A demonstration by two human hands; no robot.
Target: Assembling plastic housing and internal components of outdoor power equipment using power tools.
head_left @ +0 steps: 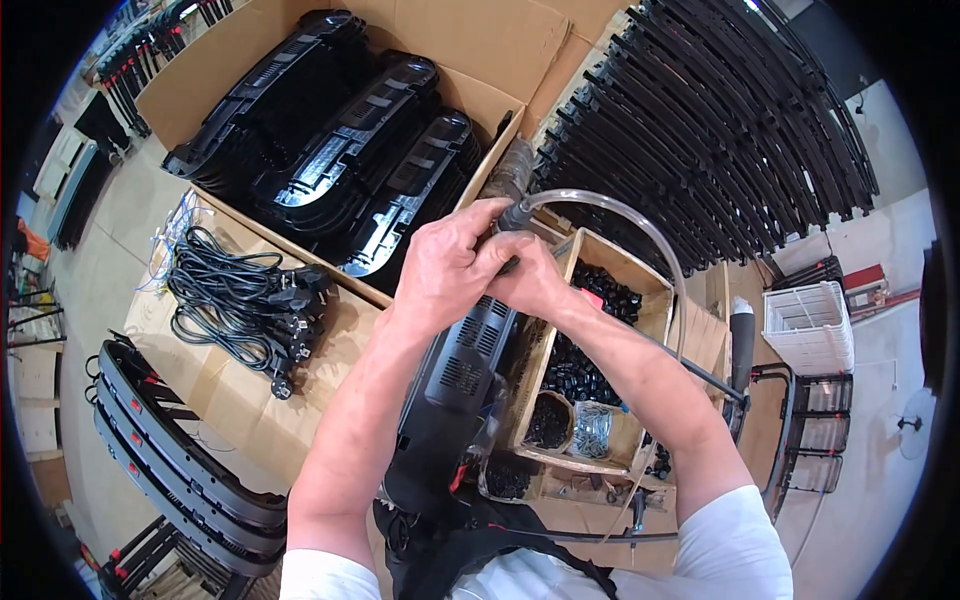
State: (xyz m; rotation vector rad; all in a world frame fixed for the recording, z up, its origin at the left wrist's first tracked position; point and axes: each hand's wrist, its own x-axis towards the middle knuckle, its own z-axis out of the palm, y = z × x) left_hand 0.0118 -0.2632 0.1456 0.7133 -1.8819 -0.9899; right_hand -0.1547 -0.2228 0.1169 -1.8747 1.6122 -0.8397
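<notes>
Both hands meet at the centre of the frame. The left hand (440,268) is curled shut over a dark tool with a clear flexible hose (640,225) attached; the hose arcs to the right and down over a wooden tray of small black parts (590,345). The right hand (530,280) is pressed against the left, fingers closed on the same tool, whose body is mostly hidden. Directly beneath lies a black vented plastic housing (465,365). A cardboard box of stacked black moulded panels (340,140) occupies the upper left. Coiled black power cords (240,300) lie at left, on cardboard.
</notes>
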